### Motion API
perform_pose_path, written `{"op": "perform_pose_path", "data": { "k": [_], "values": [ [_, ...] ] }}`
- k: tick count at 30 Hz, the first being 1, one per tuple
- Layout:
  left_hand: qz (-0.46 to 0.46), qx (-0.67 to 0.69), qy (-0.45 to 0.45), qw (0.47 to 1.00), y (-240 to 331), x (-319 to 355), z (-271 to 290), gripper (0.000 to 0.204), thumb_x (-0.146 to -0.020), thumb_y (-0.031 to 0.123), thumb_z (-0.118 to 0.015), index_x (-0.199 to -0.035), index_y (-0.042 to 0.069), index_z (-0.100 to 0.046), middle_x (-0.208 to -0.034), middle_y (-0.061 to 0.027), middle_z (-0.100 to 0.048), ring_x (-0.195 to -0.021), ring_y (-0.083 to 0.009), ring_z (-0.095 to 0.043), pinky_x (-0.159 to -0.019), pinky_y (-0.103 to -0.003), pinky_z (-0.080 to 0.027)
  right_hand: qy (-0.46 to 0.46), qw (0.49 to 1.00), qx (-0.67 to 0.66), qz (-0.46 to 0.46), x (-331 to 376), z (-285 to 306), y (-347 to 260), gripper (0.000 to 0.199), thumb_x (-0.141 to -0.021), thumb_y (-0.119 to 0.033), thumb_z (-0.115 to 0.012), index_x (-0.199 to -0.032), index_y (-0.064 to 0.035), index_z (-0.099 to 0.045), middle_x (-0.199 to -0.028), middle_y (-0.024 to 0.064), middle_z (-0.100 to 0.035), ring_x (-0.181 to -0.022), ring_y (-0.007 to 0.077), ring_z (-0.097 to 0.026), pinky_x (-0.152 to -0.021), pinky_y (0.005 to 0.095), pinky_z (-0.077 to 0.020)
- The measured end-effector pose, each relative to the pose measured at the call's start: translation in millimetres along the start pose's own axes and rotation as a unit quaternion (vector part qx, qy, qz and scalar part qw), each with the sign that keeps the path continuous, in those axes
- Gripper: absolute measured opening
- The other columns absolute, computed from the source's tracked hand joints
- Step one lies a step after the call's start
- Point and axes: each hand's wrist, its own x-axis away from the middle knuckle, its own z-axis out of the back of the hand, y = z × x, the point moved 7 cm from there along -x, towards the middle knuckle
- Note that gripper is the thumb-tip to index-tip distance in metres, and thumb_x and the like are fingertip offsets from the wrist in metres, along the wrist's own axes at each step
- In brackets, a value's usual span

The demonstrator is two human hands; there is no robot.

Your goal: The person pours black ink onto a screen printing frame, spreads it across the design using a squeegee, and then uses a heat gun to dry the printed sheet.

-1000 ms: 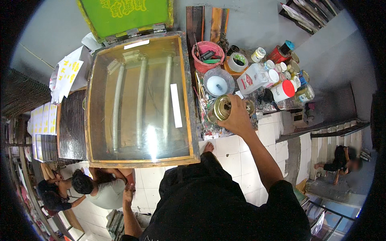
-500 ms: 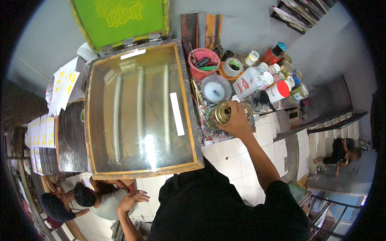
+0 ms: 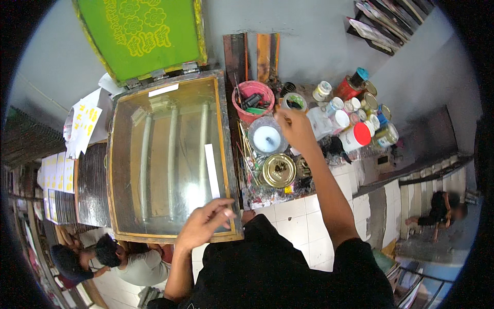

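My right hand (image 3: 297,129) is over the supply table, between a round tub holding a white mass (image 3: 267,138) and a clear plastic bottle (image 3: 320,122). Its fingers are loosely curled, and I see nothing in them. A small white cup with green stuff inside (image 3: 294,98) stands just beyond the fingertips. Nearer me is a round tin with a gold lid (image 3: 279,170), untouched, dark smears on its top. My left hand (image 3: 205,222) hovers over the near right corner of the glass-topped light table (image 3: 159,170), empty, its fingers apart and slightly bent.
A green printing screen (image 3: 149,31) is hinged up behind the glass. A pink bucket of tools (image 3: 253,116) stands right of it; several paint jars, one with a red lid (image 3: 362,133), crowd farther right. Printed sheets (image 3: 82,123) lie at left. Two people (image 3: 139,265) sit lower left.
My right hand has let go of the gold-lidded tin and moved farther away, toward the cup. My left hand has come up from low at the side to over the glass. The view has shifted slightly.
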Motion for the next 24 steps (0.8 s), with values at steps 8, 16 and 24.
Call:
{"op": "perform_pose_path", "data": {
  "k": [8,16,24],
  "values": [
    [0.076,0.103,0.062,0.990,-49.8,34.9,-29.1,0.044,-0.102,0.029,-0.060,-0.132,-0.003,-0.058,-0.103,-0.0130,-0.072,-0.089,-0.0175,-0.070,-0.081,-0.031,-0.054,-0.170,0.967,0.191,0.015,-165.9,-140.9,33.0,0.045,-0.074,-0.042,-0.078,-0.101,-0.0066,-0.073,-0.092,0.0184,-0.073,-0.086,0.0379,-0.070,-0.076,0.0451,-0.0524],
    [0.048,0.173,0.099,0.979,-55.2,40.1,-9.2,0.045,-0.104,0.027,-0.056,-0.134,-0.007,-0.054,-0.107,-0.0159,-0.071,-0.094,-0.0200,-0.069,-0.085,-0.033,-0.056,-0.021,0.951,0.307,-0.028,-168.3,-60.7,0.1,0.030,-0.084,-0.025,-0.061,-0.091,0.0013,-0.075,-0.093,0.0267,-0.071,-0.095,0.0393,-0.070,-0.088,0.0474,-0.0546],
    [-0.101,0.271,0.036,0.957,3.6,-15.3,38.4,0.047,-0.107,0.031,-0.047,-0.139,-0.003,-0.048,-0.114,-0.0216,-0.068,-0.100,-0.0245,-0.069,-0.089,-0.037,-0.055,0.031,0.974,-0.200,-0.101,7.4,57.4,-106.7,0.030,-0.092,-0.028,-0.064,-0.087,-0.0016,-0.077,-0.074,0.0037,-0.070,-0.062,0.0091,-0.061,-0.057,0.0262,-0.0473]
  ]
}}
